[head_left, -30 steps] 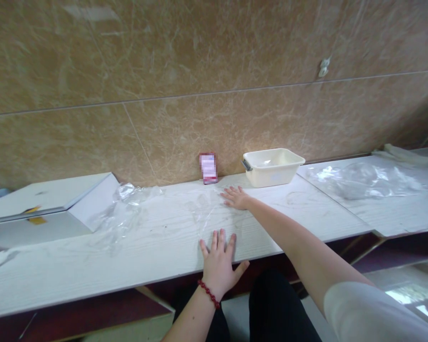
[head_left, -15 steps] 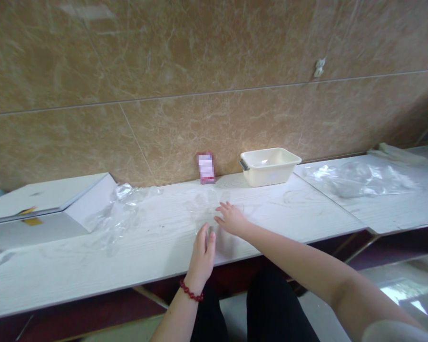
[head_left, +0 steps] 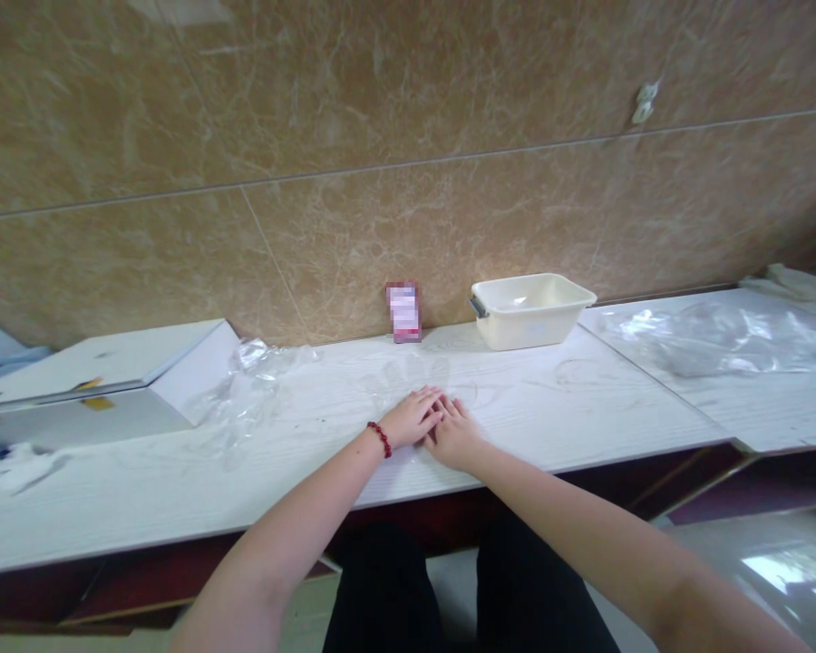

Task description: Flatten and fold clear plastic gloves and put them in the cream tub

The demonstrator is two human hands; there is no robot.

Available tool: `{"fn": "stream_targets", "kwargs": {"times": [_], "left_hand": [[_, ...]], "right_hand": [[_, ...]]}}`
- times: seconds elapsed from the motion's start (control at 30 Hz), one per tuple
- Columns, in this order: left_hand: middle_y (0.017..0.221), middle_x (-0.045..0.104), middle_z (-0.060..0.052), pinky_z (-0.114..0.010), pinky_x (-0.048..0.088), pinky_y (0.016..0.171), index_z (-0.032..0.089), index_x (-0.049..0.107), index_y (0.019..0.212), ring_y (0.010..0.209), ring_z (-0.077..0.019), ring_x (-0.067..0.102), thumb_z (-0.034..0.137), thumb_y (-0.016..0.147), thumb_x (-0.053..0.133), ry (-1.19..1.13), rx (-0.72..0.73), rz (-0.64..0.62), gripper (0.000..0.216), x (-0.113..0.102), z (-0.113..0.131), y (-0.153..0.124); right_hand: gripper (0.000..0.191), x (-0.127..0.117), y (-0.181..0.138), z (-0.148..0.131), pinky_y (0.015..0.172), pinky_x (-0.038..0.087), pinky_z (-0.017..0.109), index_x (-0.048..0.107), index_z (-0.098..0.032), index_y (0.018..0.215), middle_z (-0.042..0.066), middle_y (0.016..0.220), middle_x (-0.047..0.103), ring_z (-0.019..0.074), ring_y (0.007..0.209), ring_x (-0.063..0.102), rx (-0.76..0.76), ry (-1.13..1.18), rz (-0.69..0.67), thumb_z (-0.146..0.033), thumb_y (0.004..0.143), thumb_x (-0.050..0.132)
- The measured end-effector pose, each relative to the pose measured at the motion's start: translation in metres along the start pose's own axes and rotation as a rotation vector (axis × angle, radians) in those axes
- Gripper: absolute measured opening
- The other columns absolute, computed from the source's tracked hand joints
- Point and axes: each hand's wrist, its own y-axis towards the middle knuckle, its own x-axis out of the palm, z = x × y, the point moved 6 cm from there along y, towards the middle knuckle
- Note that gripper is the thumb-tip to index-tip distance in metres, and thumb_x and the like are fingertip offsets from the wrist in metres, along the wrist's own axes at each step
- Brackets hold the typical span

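Note:
My left hand [head_left: 413, 418], with a red bead bracelet [head_left: 381, 439] at the wrist, lies palm down near the front of the white wood-grain table [head_left: 550, 408]. Beside it my right hand [head_left: 454, 438] also rests palm down, and the fingers of the two hands touch and partly overlap. Both hands have their fingers stretched out flat, with nothing seen gripped. Under and just beyond them is a faint, clear plastic sheet or bag [head_left: 418, 367]; its outline is hard to make out.
A cream plastic tub [head_left: 534, 322] with a grey handle stands by the wall. Left of it leans a small blurred-out phone-like object [head_left: 403, 313]. Crumpled clear plastic [head_left: 258, 376] lies against a white box [head_left: 136, 372]. More clear plastic [head_left: 714, 340] covers the right side.
My left hand has turned from upright on its edge to palm down and moved in against my right hand. My right hand has flattened. The view has shifted slightly.

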Motion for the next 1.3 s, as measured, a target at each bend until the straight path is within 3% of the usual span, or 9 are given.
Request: {"fn": "stream_targets", "kwargs": {"times": [0.17,0.43,0.6,0.73,0.87,0.97,1.03,1.2,1.3], "left_hand": [[0.134,0.026,-0.004,-0.032,0.012,0.100,0.019,0.025,0.127,0.123,-0.0137,0.018,0.041,0.082,0.024,0.081,0.032,-0.084,0.050,0.005,-0.016,-0.001],[0.136,0.017,0.000,-0.044,0.005,0.098,0.032,0.022,0.127,0.124,-0.0199,0.012,0.049,0.081,0.022,0.233,-0.010,-0.179,0.049,-0.008,-0.063,0.002],[0.137,0.014,-0.001,-0.049,0.005,0.095,0.035,0.020,0.126,0.124,-0.0227,0.011,0.053,0.078,0.024,0.292,-0.093,-0.213,0.052,-0.019,-0.104,0.000],[0.137,0.016,-0.004,-0.052,0.003,0.094,0.029,0.020,0.128,0.124,-0.0240,0.011,0.049,0.081,0.018,0.322,-0.233,-0.160,0.051,-0.028,-0.127,0.004],[0.136,0.018,-0.006,-0.045,0.001,0.097,0.021,0.017,0.129,0.125,-0.0199,0.008,0.044,0.083,0.017,0.330,-0.167,-0.080,0.052,-0.028,-0.108,0.020],[0.136,0.020,-0.003,-0.037,0.002,0.099,0.022,0.019,0.129,0.125,-0.0153,0.009,0.042,0.083,0.017,0.292,0.022,-0.164,0.050,-0.013,-0.077,0.032],[0.136,0.020,-0.002,-0.035,0.003,0.099,0.022,0.021,0.128,0.125,-0.0141,0.010,0.040,0.083,0.018,0.269,0.061,-0.217,0.048,-0.005,-0.067,0.038],[0.137,0.015,-0.005,-0.036,0.007,0.099,0.021,0.018,0.129,0.124,-0.0175,0.011,0.048,0.080,0.025,0.234,0.018,-0.234,0.057,-0.001,-0.073,0.049],[0.137,0.015,-0.006,-0.042,0.009,0.098,0.023,0.020,0.129,0.124,-0.0214,0.013,0.051,0.079,0.023,0.244,-0.109,-0.202,0.058,-0.005,-0.088,0.055]], "right_hand": [[0.062,-0.001,-0.002,0.000,0.096,0.010,0.048,0.037,-0.008,0.123,0.015,0.129,0.029,0.0307,0.121,0.018,0.033,-0.004,0.029,-0.049,0.077,0.027],[0.063,-0.006,-0.004,0.000,0.095,0.010,0.049,0.032,-0.013,0.126,0.012,0.132,0.025,0.0310,0.121,0.017,0.050,0.016,0.045,-0.052,0.077,0.025],[0.064,-0.007,-0.005,0.000,0.095,0.010,0.049,0.032,-0.013,0.126,0.012,0.132,0.025,0.0307,0.121,0.018,0.049,0.025,0.048,-0.053,0.077,0.025],[0.064,-0.007,-0.005,0.001,0.095,0.010,0.048,0.031,-0.013,0.126,0.011,0.132,0.024,0.0304,0.121,0.018,0.054,0.026,0.041,-0.053,0.077,0.024],[0.065,-0.007,-0.005,0.001,0.095,0.009,0.048,0.030,-0.013,0.127,0.011,0.132,0.024,0.0304,0.121,0.017,0.050,0.028,0.046,-0.054,0.077,0.022],[0.065,-0.008,-0.005,0.001,0.096,0.009,0.048,0.032,-0.013,0.126,0.011,0.132,0.025,0.0304,0.121,0.017,0.052,0.031,0.046,-0.054,0.077,0.022],[0.064,-0.008,-0.005,0.001,0.096,0.009,0.048,0.032,-0.014,0.126,0.011,0.132,0.026,0.0306,0.121,0.018,0.055,0.029,0.046,-0.054,0.077,0.023],[0.064,-0.009,-0.006,0.001,0.095,0.010,0.048,0.033,-0.013,0.126,0.012,0.132,0.026,0.0311,0.120,0.018,0.051,0.026,0.065,-0.053,0.077,0.023],[0.064,-0.010,-0.006,0.001,0.095,0.010,0.049,0.033,-0.013,0.125,0.012,0.131,0.027,0.0313,0.120,0.019,0.057,0.033,0.067,-0.054,0.076,0.024]]}}
